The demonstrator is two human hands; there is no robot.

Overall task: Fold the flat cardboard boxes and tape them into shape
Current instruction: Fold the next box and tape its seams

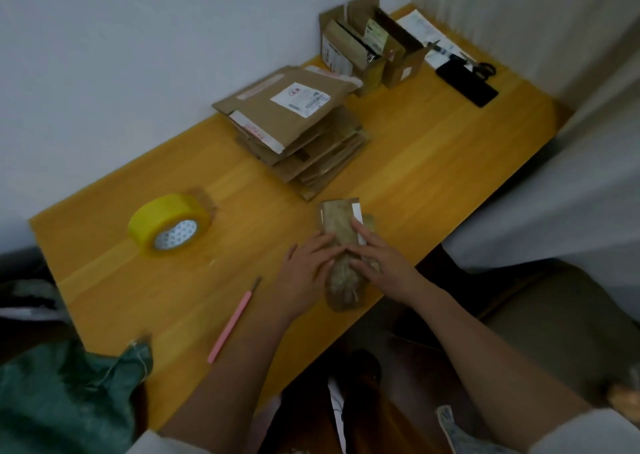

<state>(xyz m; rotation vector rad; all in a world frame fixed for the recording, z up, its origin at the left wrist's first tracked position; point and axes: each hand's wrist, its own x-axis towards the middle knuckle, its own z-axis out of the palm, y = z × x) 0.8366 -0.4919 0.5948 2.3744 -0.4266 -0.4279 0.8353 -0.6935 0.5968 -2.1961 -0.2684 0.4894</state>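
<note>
- The small cardboard box (341,245) lay near the front edge of the yellow surface (415,162), its long axis running away from the person.
- It looked brown and worn, with a white strip along its far right edge.
- The left hand (308,273) and right hand (379,263) pressed on it, each grip spread with straight fingers.

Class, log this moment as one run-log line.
step: folding | left hand + right hand: pressing small brown cardboard box on yellow wooden table | yellow tape roll: untouched
</note>
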